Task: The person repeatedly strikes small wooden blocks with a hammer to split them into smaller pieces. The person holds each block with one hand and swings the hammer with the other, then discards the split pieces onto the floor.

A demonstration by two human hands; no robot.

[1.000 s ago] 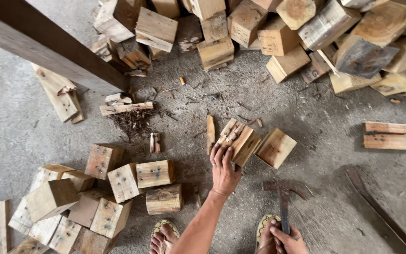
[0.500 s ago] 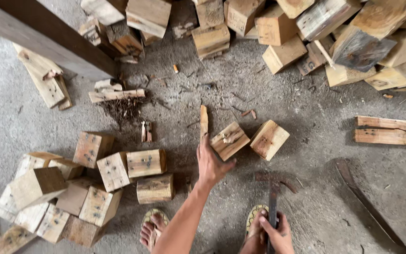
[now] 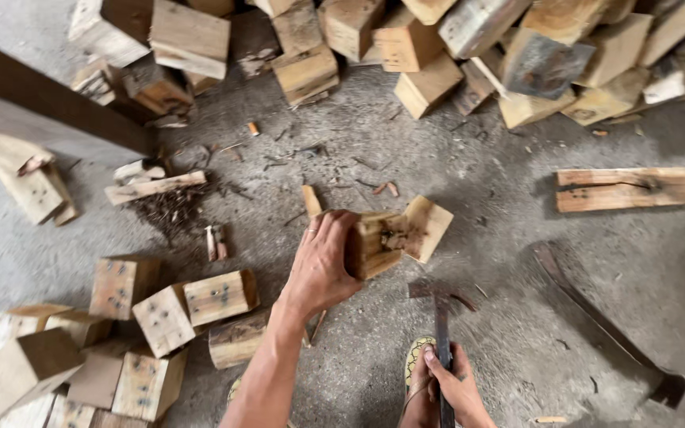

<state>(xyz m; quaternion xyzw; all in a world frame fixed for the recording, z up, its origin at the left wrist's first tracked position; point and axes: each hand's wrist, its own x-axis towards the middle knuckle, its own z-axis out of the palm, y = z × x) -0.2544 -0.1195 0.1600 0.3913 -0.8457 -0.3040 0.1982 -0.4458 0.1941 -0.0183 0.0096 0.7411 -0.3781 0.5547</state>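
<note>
My left hand (image 3: 320, 265) grips a small wooden block (image 3: 374, 242) and holds it tilted just above the concrete floor. A second block (image 3: 430, 226) lies right behind it, touching or nearly so. My right hand (image 3: 453, 388) is closed around the handle of a hammer (image 3: 441, 317), whose dark head rests on the floor just below the held block. My sandalled foot (image 3: 416, 357) shows under the right hand.
A pile of several nailed blocks (image 3: 160, 317) lies at the lower left. A big heap of blocks (image 3: 469, 55) fills the top. A dark beam (image 3: 49, 103) crosses the upper left. A plank (image 3: 636, 189) and a long metal bar (image 3: 604, 325) lie at the right.
My left hand went from resting flat on the block to closing on it and lifting it on edge. The hammer in my right hand moved slightly up toward the block.
</note>
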